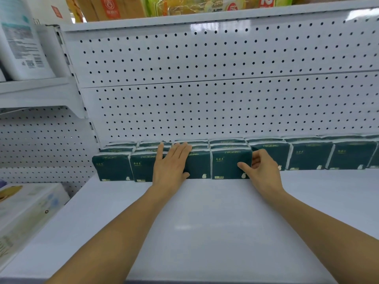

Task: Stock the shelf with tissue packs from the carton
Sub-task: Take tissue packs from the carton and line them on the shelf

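Note:
Dark green tissue packs (307, 154) stand in rows along the back of the white shelf (205, 212), against the pegboard wall. On the left they stand three deep. My left hand (172, 162) lies flat with straight fingers on the front and top of a front-row pack (199, 165). My right hand (260, 169) grips the right edge of the neighbouring pack (227, 165), thumb on its front face and fingers curled round its side. The carton is out of view.
A pegboard back wall (205, 95) rises behind the packs. Another shelf (184, 17) overhead carries orange and yellow goods. Left of the upright stand white packages (20, 44), and a pale wrapped bundle (26, 212) lies lower left.

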